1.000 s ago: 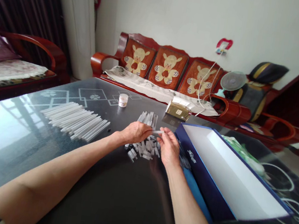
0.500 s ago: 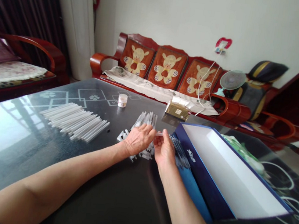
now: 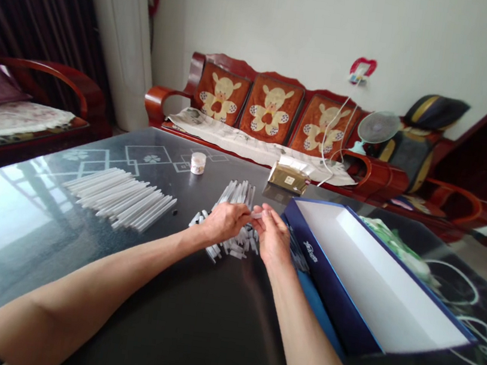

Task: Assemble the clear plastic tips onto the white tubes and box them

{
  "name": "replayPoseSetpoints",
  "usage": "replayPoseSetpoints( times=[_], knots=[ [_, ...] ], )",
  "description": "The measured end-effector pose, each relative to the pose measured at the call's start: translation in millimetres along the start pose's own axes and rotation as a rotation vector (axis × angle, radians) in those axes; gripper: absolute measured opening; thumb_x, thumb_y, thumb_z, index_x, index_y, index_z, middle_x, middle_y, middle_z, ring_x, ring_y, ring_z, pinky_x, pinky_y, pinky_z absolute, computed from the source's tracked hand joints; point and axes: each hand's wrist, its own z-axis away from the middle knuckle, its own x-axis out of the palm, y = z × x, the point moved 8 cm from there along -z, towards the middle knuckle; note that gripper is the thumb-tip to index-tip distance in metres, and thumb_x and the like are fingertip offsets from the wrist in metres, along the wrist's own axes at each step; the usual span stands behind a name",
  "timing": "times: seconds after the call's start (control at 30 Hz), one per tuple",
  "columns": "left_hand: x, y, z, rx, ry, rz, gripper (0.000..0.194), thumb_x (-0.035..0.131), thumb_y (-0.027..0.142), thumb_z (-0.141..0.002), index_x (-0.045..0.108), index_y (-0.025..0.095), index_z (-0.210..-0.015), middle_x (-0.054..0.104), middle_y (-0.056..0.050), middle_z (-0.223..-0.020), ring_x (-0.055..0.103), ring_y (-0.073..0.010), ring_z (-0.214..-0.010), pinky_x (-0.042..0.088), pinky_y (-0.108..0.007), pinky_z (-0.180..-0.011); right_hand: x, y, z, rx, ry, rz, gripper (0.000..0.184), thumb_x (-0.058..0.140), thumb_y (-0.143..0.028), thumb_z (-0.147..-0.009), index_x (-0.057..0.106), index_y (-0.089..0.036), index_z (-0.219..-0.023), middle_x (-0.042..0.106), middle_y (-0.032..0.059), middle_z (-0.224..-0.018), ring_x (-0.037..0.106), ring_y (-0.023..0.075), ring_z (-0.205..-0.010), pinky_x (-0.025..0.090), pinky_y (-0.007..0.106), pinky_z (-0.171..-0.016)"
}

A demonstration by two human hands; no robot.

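Observation:
My left hand (image 3: 225, 222) and my right hand (image 3: 272, 238) meet above the dark glossy table (image 3: 187, 325), their fingertips pinching a short, translucent white plastic tube (image 3: 257, 214) from both ends. Below them lies a loose heap of short white plastic pieces (image 3: 236, 249), partly hidden by my hands. Just beyond it is a fanned group of longer white tubes (image 3: 237, 194). To the left, a neat row of long white tubes (image 3: 118, 198) lies side by side on the table.
A blue-edged, white-lined open box lid (image 3: 370, 279) sits right of my right hand. Farther back are a small white jar (image 3: 198, 163) and a brown packet (image 3: 289, 178). Beyond the table stands a red wooden bench with animal-pattern cushions (image 3: 271, 111).
My left hand has risen from the heap and moved right, closing on the short tube with my right hand. The view has tilted slightly.

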Motion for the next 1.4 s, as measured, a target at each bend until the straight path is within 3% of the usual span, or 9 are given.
replayPoseSetpoints(
  times=[0.13,0.23,0.33,0.53,0.67,0.8,0.93,1.1,1.4],
  knots=[
    [20.8,-21,4,-0.43,-0.357,0.649,0.03,0.053,0.04,-0.084,0.063,0.014,-0.073,0.053,0.002,-0.051,0.039,-0.0065,-0.037,0.03,-0.02,-0.037,-4,-11,-5,-0.011,-0.069,0.006,0.032,0.075,-0.03,-0.067,0.063,-0.018,-0.095,0.072,0.004,-0.086,0.067,0.0143,-0.08,0.055,0.028,-0.073],
    [19.2,-26,3,-0.529,-0.361,0.865,0.026,0.059,0.039,-0.079,0.063,0.013,-0.078,0.052,0.003,-0.051,0.036,-0.005,-0.034,0.023,-0.019,-0.032,-16,-23,-11,-0.042,-0.034,-0.016,0.031,0.072,-0.029,-0.068,0.063,-0.02,-0.096,0.071,0.0023,-0.089,0.067,0.0132,-0.082,0.054,0.027,-0.073],
    [8.3,-35,-4,-0.47,-0.207,0.772,0.022,0.061,0.036,-0.077,0.061,0.014,-0.071,0.052,0.004,-0.05,0.038,-0.0046,-0.035,0.025,-0.018,-0.033,-26,-30,-15,-0.094,0.011,0.134,0.033,0.068,-0.033,-0.069,0.063,-0.021,-0.099,0.07,0.0022,-0.091,0.066,0.0139,-0.08,0.052,0.027,-0.07],
    [-1.7,-54,-9,-0.349,-0.077,0.43,0.023,0.059,0.039,-0.076,0.065,0.017,-0.073,0.059,0.004,-0.057,0.05,-0.0071,-0.043,0.037,-0.018,-0.042,-10,-51,-5,-0.492,-0.045,1.187,0.024,0.055,-0.029,-0.076,0.071,-0.019,-0.092,0.069,0.0055,-0.09,0.062,0.0184,-0.083,0.047,0.031,-0.08],
    [-5.2,-61,-9,-0.351,-0.053,0.361,0.026,0.057,0.042,-0.076,0.067,0.018,-0.077,0.062,0.003,-0.06,0.054,-0.0091,-0.046,0.04,-0.019,-0.045,-4,-39,-2,-0.544,-0.13,1.52,0.027,0.054,-0.021,-0.076,0.07,-0.018,-0.098,0.069,0.007,-0.088,0.063,0.0177,-0.078,0.046,0.029,-0.078],
    [-8.0,-66,-9,-0.383,-0.039,0.337,0.028,0.056,0.042,-0.076,0.067,0.017,-0.077,0.063,0.002,-0.061,0.054,-0.0093,-0.046,0.04,-0.02,-0.046,-5,-26,-4,-0.474,-0.152,1.532,0.03,0.059,-0.021,-0.076,0.065,-0.018,-0.105,0.07,0.0033,-0.078,0.064,0.0164,-0.071,0.047,0.026,-0.073],
    [-9.0,-70,-10,-0.366,-0.039,0.281,0.031,0.054,0.044,-0.077,0.067,0.016,-0.079,0.063,0.002,-0.06,0.055,-0.0099,-0.049,0.041,-0.02,-0.049,4,-21,2,-0.575,-0.203,1.552,0.02,0.056,-0.019,-0.078,0.068,-0.017,-0.095,0.07,0.0064,-0.082,0.064,0.0177,-0.074,0.047,0.027,-0.072],
    [-6.5,-76,-10,-0.362,-0.045,0.242,0.033,0.054,0.045,-0.077,0.069,0.016,-0.084,0.063,0.002,-0.06,0.056,-0.0103,-0.052,0.04,-0.019,-0.05,12,-15,8,-0.669,-0.26,1.545,0.026,0.048,-0.018,-0.084,0.067,-0.015,-0.102,0.07,0.0099,-0.091,0.065,0.02,-0.083,0.047,0.029,-0.079],
    [2.2,-81,-9,-0.48,-0.074,0.439,0.026,0.055,0.036,-0.077,0.068,0.015,-0.084,0.062,0.002,-0.064,0.05,-0.0068,-0.046,0.039,-0.018,-0.045,11,-19,14,-0.787,-0.143,1.454,0.028,0.042,-0.019,-0.087,0.067,-0.015,-0.098,0.068,0.0091,-0.091,0.063,0.02,-0.085,0.046,0.029,-0.08]
  ],
)
